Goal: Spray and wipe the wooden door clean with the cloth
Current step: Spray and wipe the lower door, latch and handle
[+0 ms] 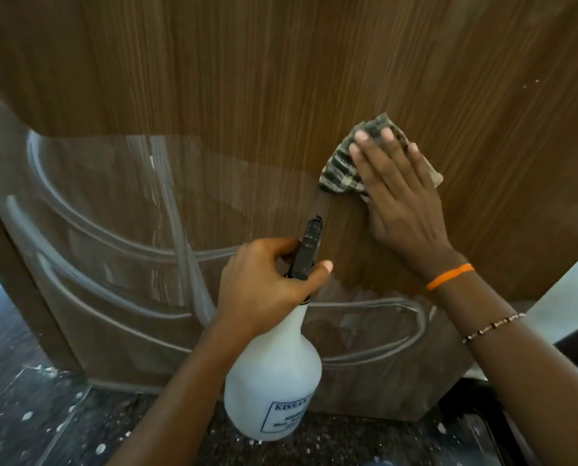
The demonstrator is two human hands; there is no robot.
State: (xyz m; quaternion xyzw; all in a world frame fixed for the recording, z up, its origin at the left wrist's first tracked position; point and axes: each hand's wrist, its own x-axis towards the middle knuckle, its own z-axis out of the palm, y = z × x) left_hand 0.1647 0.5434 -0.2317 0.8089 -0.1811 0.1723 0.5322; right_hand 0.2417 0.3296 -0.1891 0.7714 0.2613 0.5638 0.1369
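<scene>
The right hand (402, 196) lies flat, fingers straight and slightly spread, pressing a checked cloth (343, 169) against the wooden door (247, 79). The cloth is bunched under the palm and fingers, with its dark-and-pale weave showing past the fingertips and off the hand's left edge; a pale corner pokes out on the right. An orange band (450, 276) circles that wrist, and a beaded bracelet (492, 327) sits farther down the forearm.

The left hand (267, 284) is curled round the neck of a white spray bottle (274, 371), thumb lying along the black trigger head (309, 247). The nozzle points up and toward the door, close to the surface, just below and left of the cloth. The bottle's long axis runs upright, tilted a little toward the door.

The relation that matters: the cloth sits up and to the right of the nozzle, on the plain grained panel, while the carved curved moulding (112, 237) and the hazy, glossy-looking lower panel lie down and to the left. The right hand is the nearer of the 2 to the unwiped stretch above; the next wipe likely sweeps along the grain. A dark speckled floor (28, 415) shows below the door.
</scene>
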